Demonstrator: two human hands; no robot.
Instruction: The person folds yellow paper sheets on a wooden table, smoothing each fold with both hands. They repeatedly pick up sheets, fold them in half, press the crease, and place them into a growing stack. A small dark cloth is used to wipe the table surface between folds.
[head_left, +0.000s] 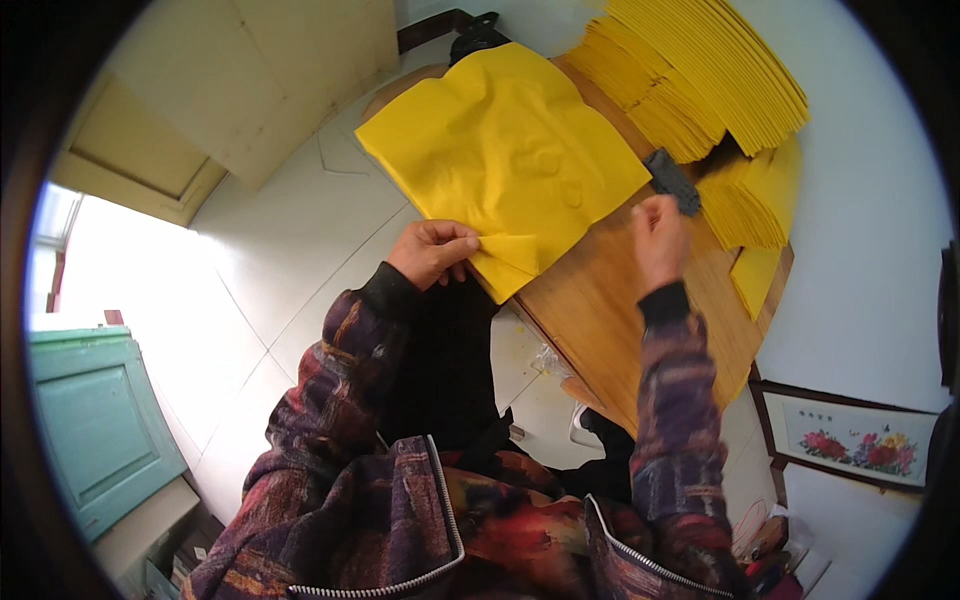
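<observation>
A wide piece of yellow fabric (520, 150) lies across the far end of the wooden table, its left side hanging past the edge. At its near corner a flap is folded over, and my left hand (436, 251) pinches the fabric there between thumb and fingers. My right hand (661, 240) is held above the table to the right of the fabric, apart from it. Its fingers are curled closed and slightly blurred; whatever they may hold is hidden. Just beyond that hand sits a dark grey lump (672, 182), possibly a cloth.
Stacks of folded yellow fabric (690, 75) fill the table's far right side, against the wall. The wooden table (600, 320) has a rounded edge close to my legs. A green cabinet (100, 430) stands at left on the tiled floor, and a floral picture (850, 440) is at right.
</observation>
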